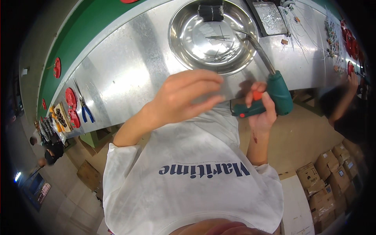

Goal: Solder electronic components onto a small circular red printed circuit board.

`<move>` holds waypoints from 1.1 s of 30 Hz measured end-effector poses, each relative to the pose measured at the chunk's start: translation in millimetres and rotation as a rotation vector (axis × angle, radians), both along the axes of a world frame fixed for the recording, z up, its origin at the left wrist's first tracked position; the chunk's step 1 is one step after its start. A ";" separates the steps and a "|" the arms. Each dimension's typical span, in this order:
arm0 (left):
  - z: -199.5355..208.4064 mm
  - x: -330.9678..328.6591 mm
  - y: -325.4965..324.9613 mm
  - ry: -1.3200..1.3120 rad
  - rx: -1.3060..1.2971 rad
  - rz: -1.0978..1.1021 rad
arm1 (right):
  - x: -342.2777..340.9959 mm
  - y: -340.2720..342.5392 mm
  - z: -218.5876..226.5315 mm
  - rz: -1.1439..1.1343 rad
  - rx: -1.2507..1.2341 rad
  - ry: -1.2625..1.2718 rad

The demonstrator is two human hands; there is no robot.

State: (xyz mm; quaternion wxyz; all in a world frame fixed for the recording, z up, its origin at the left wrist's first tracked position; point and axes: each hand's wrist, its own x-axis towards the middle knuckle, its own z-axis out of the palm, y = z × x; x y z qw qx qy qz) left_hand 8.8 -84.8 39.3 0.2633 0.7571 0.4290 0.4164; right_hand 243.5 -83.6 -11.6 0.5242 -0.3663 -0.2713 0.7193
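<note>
My right hand (261, 107) is wrapped round the handle of a green soldering gun (281, 92), with a finger near its red trigger. From the gun, a bent metal tube and tip (258, 49) reach over the right side of a round steel bowl (178, 51). Slightly blurred, my left hand (192, 94) hovers in front of the bowl, its fingers stretched out and apart, with nothing visible in them. Several thin wire pieces (219, 38) lie in the bowl. A dark rolled bundle (211, 11) sits at the bowl's far side.
A shallow metal tray (269, 18) stands right of the bowl, near loose wires (301, 29). Along the left bench edge lie blue-handled pliers (86, 109) and red round parts (71, 98). Cardboard boxes (327, 168) are stacked at lower right. Another person's arm (346, 98) is at far right.
</note>
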 end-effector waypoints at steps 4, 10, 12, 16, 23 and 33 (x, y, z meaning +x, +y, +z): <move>0.6 1.8 -21.3 -0.057 0.044 -0.103 | -23.8 -2.7 21.3 0.098 -0.005 -0.068; -3.3 0.8 -36.0 -0.119 0.066 -0.133 | -45.3 4.9 31.5 0.314 0.064 -0.154; -2.8 -5.9 -41.5 -0.092 0.106 -0.066 | -55.5 4.2 33.3 0.341 -0.003 -0.132; -5.5 -21.6 -51.6 -0.148 0.111 -0.059 | -66.0 -2.1 34.3 0.349 0.058 -0.270; -20.9 -63.4 -56.7 -0.134 0.183 0.016 | -81.0 -6.8 35.4 0.185 0.036 -0.330; -50.6 -476.8 -17.6 0.598 -0.269 1.775 | -80.7 2.2 47.2 0.141 -0.004 -0.347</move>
